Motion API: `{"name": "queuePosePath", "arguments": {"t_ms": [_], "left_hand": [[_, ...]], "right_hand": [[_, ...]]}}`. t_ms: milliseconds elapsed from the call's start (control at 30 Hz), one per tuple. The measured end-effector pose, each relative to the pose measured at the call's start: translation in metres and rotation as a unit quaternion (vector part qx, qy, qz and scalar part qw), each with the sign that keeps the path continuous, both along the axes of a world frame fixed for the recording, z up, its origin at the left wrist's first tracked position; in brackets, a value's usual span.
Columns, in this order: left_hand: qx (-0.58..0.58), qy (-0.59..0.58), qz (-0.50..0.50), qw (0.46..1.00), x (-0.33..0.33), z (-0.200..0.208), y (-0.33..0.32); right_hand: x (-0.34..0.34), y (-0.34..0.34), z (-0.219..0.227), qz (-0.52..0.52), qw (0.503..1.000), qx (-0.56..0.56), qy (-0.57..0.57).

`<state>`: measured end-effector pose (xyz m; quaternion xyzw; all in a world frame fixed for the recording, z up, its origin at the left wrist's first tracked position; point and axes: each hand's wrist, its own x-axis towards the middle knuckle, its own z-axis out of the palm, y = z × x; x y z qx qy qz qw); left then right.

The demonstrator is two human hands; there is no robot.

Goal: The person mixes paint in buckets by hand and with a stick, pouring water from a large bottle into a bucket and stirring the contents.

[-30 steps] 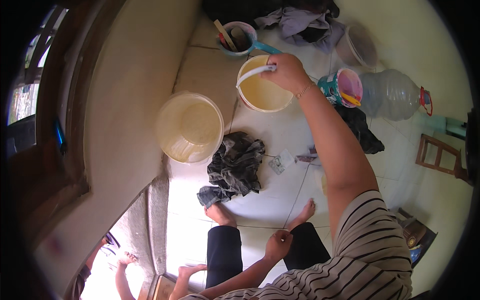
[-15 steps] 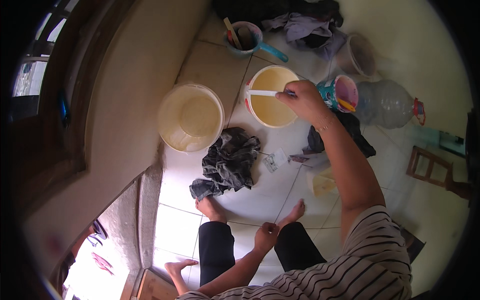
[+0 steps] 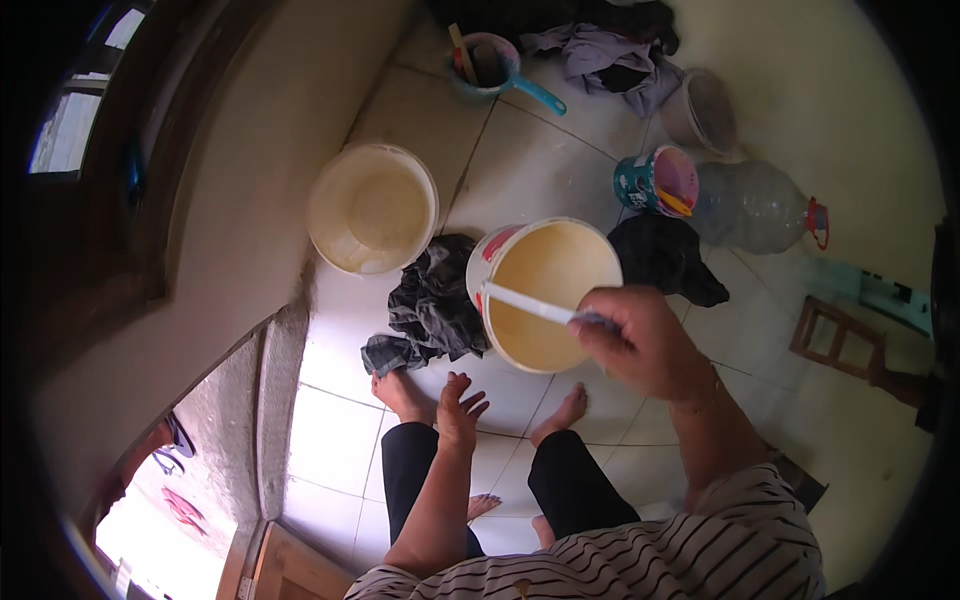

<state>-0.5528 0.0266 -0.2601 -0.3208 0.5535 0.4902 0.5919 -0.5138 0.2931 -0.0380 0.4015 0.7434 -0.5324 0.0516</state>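
Observation:
My right hand (image 3: 645, 337) grips the white handle (image 3: 528, 302) of a white bucket (image 3: 490, 250). Pale yellowish walls show inside the bucket, which tilts toward me over the floor. Just below its rim, my left hand (image 3: 459, 414) is raised with fingers spread and holds nothing. A crumpled dark cloth (image 3: 437, 305) lies left of the bucket, partly behind it. Beyond that cloth stands a second round, pale tub (image 3: 330, 210), with some whitish residue at its bottom.
At the back are a blue-handled dipper (image 3: 540, 93) with tools inside, grey clothing (image 3: 610, 60) and a cloudy tub (image 3: 690, 115). To the right stand a teal paint pot (image 3: 631, 184), a large clear bottle (image 3: 750, 208), black cloth (image 3: 660, 255) and a wooden frame (image 3: 825, 338). A wall (image 3: 230, 190) runs along the left.
My right hand has brought the bucket nearer to me by its handle. My left hand has moved forward and left from between my knees, and its fingers have opened.

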Motion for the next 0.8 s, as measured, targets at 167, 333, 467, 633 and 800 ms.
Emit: {"name": "queuePosePath", "arguments": {"t_ms": [167,333,467,633,800], "left_hand": [[0.099,-0.007,0.073,0.992,-0.015,-0.006,-0.003],[0.167,0.023,0.178,0.97,-0.029,0.03,0.023],[0.116,-0.015,0.209,0.971,-0.031,0.045,0.031],[-0.035,-0.049,0.108,0.992,-0.004,-0.008,-0.008],[-0.033,-0.037,0.062,0.997,0.002,-0.007,-0.008]], "right_hand": [[0.001,-0.033,0.014,0.078,0.996,0.018,0.031],[-0.001,-0.05,0.01,0.157,0.986,0.018,0.057],[0.001,-0.053,-0.012,0.143,0.988,0.05,0.027],[0.004,-0.052,-0.055,0.025,0.996,0.083,0.031],[0.002,-0.022,-0.074,-0.075,0.993,0.095,0.012]]}}
